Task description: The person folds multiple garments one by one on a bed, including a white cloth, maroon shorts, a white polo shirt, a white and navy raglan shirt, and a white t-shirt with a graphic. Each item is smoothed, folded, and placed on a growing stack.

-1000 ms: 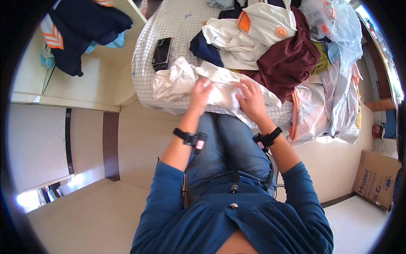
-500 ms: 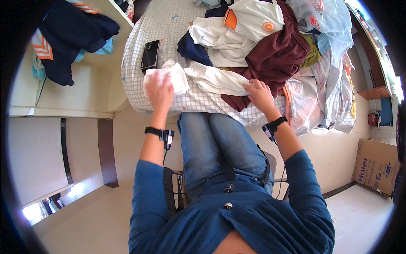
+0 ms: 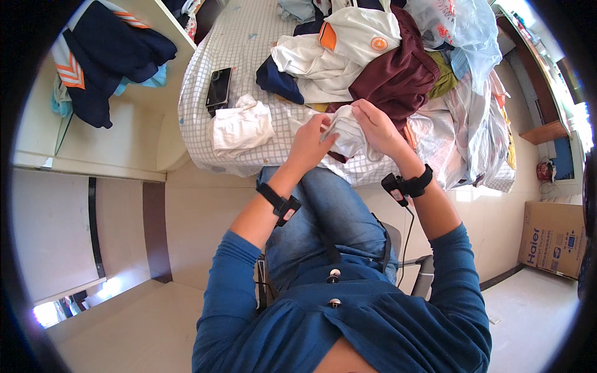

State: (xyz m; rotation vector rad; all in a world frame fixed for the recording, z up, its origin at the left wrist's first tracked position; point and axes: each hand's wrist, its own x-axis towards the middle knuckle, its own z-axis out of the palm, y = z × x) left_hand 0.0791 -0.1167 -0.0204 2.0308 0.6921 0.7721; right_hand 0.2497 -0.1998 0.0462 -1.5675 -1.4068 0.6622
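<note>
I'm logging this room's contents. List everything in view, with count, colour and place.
checked cover: 1, white and grey, upper centre
bunched cloth: 1, white, near cover's front edge
folded cloth: 1, white, cover's left front
phone: 1, dark, behind folded cloth
clothes pile: several; white, navy, maroon, olive; on cover
plastic bags: some, see-through, right of pile
cabinet: 1, cream, left
cabinet garments: several, navy and light blue, inside
cardboard box: 1, brown, lower right
jeans: 1 pair, blue, on legs
top: 1, blue, on body
wristbands: 2, black, one per wrist
left hand, right hand: 1 each, bare, at bunched cloth
</note>
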